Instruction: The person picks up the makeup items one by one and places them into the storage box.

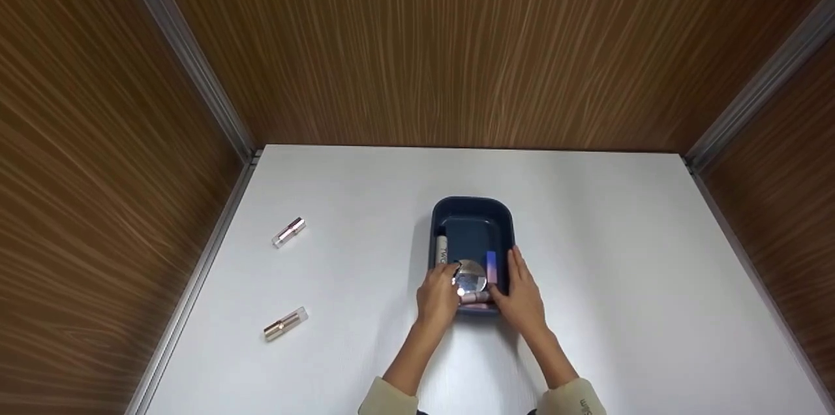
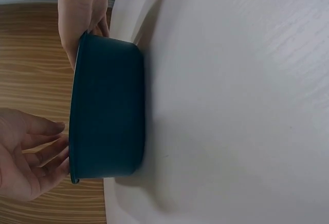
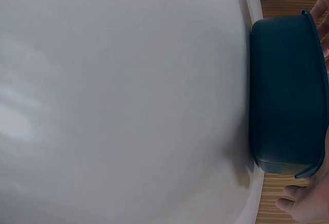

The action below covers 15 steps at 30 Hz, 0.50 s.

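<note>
A dark blue plastic bin (image 1: 471,232) stands on the white table and holds several cosmetics. My left hand (image 1: 438,297) is at its near left side, fingers curled at the edge of a round silver compact (image 1: 471,278). My right hand (image 1: 522,301) grips the bin's right wall, thumb inside and fingers along the outside. Close to that thumb lies a blue-and-pink tube (image 1: 491,267). A white tube (image 1: 441,250) lies along the left wall. Small pinkish tubes (image 1: 475,297) lie at the near end. Both wrist views show the bin's outer wall (image 2: 110,111) and hide its contents.
Two lipstick-like tubes with clear ends lie on the table at the left, one farther back (image 1: 289,232) and one nearer (image 1: 286,323). Wood-grain panels (image 1: 417,43) with metal edge strips enclose the table at the back and sides.
</note>
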### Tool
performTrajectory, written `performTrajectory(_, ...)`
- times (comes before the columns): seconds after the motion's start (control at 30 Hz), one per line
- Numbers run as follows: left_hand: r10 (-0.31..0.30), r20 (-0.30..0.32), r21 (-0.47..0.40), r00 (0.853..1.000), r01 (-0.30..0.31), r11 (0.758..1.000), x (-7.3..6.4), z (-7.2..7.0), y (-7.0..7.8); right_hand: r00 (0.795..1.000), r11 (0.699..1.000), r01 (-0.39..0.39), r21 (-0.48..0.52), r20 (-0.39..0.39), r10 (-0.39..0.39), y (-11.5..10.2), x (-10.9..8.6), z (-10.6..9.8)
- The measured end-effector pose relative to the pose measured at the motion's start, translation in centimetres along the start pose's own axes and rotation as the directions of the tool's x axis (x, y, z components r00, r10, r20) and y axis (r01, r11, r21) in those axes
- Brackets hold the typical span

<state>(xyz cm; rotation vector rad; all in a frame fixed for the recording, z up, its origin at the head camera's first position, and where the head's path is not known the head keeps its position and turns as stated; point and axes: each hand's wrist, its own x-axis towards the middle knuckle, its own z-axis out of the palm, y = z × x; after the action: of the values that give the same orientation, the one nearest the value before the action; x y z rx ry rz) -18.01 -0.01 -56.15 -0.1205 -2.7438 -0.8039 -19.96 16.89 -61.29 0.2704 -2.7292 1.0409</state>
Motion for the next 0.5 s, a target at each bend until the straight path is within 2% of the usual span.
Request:
performTrajectory(0.27,0.005,-0.021,-0.021,1.000,-0.005,1.000,0.01,-0.38,0.01,1.000,1.000,0.027,-0.011,-0.010,-0.027,0.19,0.05,0.13)
performTrajectory(0.5,-0.005,-0.031,-0.030,1.000,0.004,1.000,0.33,-0.80,0.02,1.000,1.000,0.018,-0.015,-0.007,-0.018,0.14,0.12,0.04)
